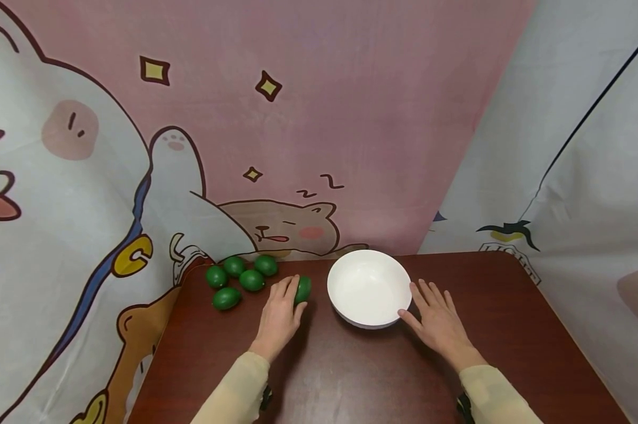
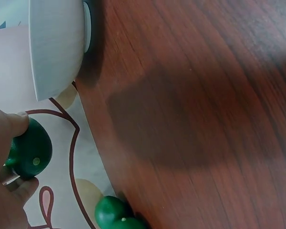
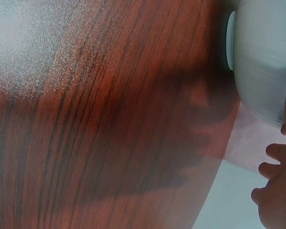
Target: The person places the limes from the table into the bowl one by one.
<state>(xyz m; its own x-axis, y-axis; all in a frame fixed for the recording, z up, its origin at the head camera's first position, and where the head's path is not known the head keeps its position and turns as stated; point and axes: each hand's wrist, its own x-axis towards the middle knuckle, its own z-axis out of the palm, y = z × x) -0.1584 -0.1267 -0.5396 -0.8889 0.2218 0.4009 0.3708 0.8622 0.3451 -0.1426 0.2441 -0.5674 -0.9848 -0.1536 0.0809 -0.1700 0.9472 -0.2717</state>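
Observation:
My left hand (image 1: 279,315) grips a green lime (image 1: 302,290) between thumb and fingers, left of the white bowl (image 1: 369,288). In the left wrist view the lime (image 2: 34,149) is held above the table, and its pale stem end shows. At the bowl's right side is my right hand (image 1: 439,321), its fingers spread and its thumb and fingertips at the rim. From the right wrist, the bowl's outer wall (image 3: 264,62) and part of the hand (image 3: 279,191) are in view. The bowl's inside shows nothing in it.
Several more limes (image 1: 252,280) lie in a loose group at the table's back left. The dark reddish wooden table (image 1: 345,377) bears the bowl near its back edge. A printed cloth (image 1: 382,147) with cartoon animals hangs behind and at both sides.

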